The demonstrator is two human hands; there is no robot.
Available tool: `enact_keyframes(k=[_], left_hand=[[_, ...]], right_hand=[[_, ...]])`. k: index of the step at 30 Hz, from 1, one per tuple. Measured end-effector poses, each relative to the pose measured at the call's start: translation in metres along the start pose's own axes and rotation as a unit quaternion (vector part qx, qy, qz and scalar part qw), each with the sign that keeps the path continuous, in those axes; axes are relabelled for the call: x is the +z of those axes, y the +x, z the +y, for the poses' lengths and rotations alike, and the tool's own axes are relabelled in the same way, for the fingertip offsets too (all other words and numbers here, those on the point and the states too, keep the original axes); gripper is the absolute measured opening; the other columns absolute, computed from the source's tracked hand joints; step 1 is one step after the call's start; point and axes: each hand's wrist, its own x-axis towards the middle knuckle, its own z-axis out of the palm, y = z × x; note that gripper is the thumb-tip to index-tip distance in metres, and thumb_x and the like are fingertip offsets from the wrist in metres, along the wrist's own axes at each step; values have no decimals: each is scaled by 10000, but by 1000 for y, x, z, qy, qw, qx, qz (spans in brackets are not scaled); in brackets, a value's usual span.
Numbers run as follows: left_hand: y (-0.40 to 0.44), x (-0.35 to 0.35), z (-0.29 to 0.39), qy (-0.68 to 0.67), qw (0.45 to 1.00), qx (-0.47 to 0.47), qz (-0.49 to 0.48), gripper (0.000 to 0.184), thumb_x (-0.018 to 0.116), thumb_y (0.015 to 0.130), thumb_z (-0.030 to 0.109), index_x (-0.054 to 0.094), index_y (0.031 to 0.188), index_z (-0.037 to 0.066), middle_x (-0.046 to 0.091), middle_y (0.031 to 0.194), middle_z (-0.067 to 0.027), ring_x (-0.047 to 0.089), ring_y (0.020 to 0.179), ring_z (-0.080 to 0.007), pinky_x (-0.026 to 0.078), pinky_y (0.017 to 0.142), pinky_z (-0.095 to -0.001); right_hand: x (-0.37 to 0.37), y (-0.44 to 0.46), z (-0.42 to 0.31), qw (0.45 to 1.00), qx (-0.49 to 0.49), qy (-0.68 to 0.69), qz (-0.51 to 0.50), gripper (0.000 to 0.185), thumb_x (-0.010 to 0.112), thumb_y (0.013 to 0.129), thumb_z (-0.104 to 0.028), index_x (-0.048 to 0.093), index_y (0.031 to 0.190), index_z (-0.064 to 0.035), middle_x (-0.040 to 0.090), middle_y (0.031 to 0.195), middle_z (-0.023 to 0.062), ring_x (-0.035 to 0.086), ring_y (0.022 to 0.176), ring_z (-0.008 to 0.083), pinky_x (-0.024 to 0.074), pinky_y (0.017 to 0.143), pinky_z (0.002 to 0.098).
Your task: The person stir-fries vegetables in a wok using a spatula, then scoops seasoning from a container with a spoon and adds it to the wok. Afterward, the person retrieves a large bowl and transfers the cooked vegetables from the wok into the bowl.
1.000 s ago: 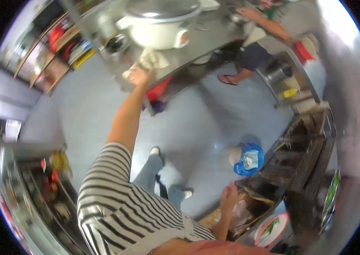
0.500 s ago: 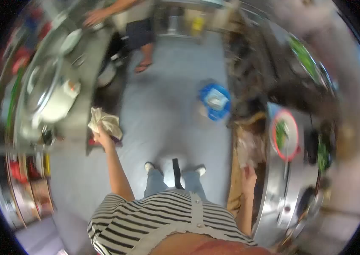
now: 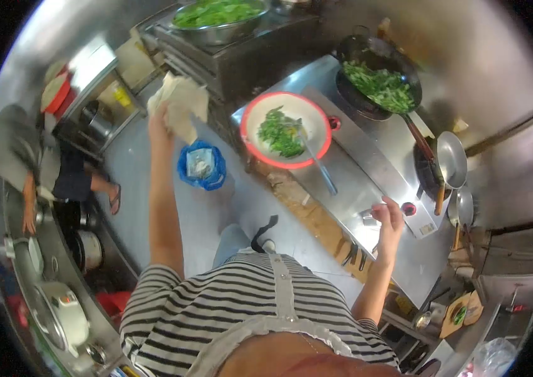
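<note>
My left hand (image 3: 158, 120) is raised and closed on a crumpled cream cloth (image 3: 186, 103), which hangs over the floor left of the stove. My right hand (image 3: 390, 221) hovers by the front edge of the steel stove (image 3: 345, 195), near a red-ringed knob (image 3: 409, 208). Its fingers are loosely bent and apart, and I see nothing held in them. A white bowl with a red rim (image 3: 249, 139) stands on the stove, with chopped greens (image 3: 279, 133) and a spoon (image 3: 322, 166) in it. Behind it, a black wok (image 3: 412, 78) holds leafy greens (image 3: 376, 87).
A blue-bagged bin (image 3: 202, 166) stands on the floor below the cloth. At the back is a metal basin of greens (image 3: 219, 28). More pans (image 3: 452, 160) sit at right. Another person (image 3: 21, 151) stands at far left beside a counter with a rice cooker (image 3: 65, 314).
My view has swung right toward the stove. The left hand has carried the cloth up and across from beside the left counter, and the right hand now shows at the stove's front.
</note>
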Motion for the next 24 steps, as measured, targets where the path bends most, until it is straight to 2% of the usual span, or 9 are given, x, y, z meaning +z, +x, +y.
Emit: enact_keyframes(k=[2, 4, 6, 8, 12, 17, 19, 21, 24], left_hand=[[46, 71, -17, 33, 996, -29, -72, 392, 585, 776, 299, 519, 1111, 106, 564, 973, 13, 533, 742, -54, 318, 453, -197], [87, 149, -38, 6, 976, 15, -217, 394, 585, 781, 271, 515, 1124, 91, 564, 1004, -8, 548, 808, -91, 405, 551, -223], [123, 229, -60, -5, 963, 11, -271, 409, 589, 784, 237, 503, 1146, 68, 562, 1041, -38, 545, 902, -134, 439, 717, -263], [166, 300, -91, 12, 936, 55, -347, 423, 590, 788, 214, 485, 1162, 47, 557, 1067, -65, 523, 974, -162, 406, 842, -293], [254, 428, -165, 170, 889, 60, -422, 414, 596, 790, 243, 490, 1132, 34, 563, 1031, -58, 531, 921, -151, 420, 795, -280], [311, 561, -262, 295, 817, 69, -491, 519, 604, 776, 350, 470, 1157, 24, 554, 1047, -97, 537, 921, -173, 438, 770, -301], [310, 596, -274, 352, 789, 47, -502, 566, 604, 774, 359, 443, 1200, 23, 536, 1096, -128, 531, 965, -192, 434, 813, -315], [315, 623, -283, 356, 789, -28, -500, 453, 564, 793, 429, 521, 1137, 137, 525, 1102, -106, 432, 1068, -198, 349, 887, -359], [332, 631, -280, 325, 676, -53, -659, 382, 520, 823, 363, 544, 1102, 103, 515, 1108, -138, 419, 1080, -248, 350, 880, -397]], right_hand=[[-7, 14, 4, 998, 30, 23, 50, 277, 508, 850, -180, 527, 1041, 18, 585, 779, 75, 561, 706, 132, 468, 682, 264], [-14, 35, 18, 982, 87, 138, 94, 274, 492, 862, -195, 524, 1015, 30, 569, 758, 75, 541, 690, 133, 466, 653, 268], [-20, 62, 34, 973, 105, 172, 110, 277, 496, 858, -205, 523, 1010, 26, 562, 751, 73, 539, 701, 144, 479, 650, 298], [-23, 91, 51, 950, 147, 200, 189, 293, 503, 854, -214, 509, 1036, 15, 555, 755, 71, 544, 721, 155, 480, 652, 321], [-30, 153, 79, 914, 156, 294, 234, 304, 534, 831, -310, 524, 1024, -75, 552, 804, 6, 518, 796, 160, 390, 780, 390], [-38, 232, 108, 906, 83, 282, 304, 547, 507, 848, -375, 314, 1264, -75, 438, 1191, 112, 365, 1148, 282, 280, 962, 446], [-40, 256, 112, 888, 69, 298, 344, 541, 496, 857, -345, 299, 1275, -62, 405, 1225, 131, 349, 1170, 281, 291, 963, 450], [-41, 280, 102, 871, 50, 313, 377, 535, 484, 866, -314, 284, 1287, -50, 371, 1259, 150, 333, 1193, 280, 303, 965, 454], [-38, 304, 99, 858, -32, 332, 390, 424, 511, 843, -262, 428, 1191, -35, 466, 1183, 148, 394, 1155, 260, 302, 977, 428]])
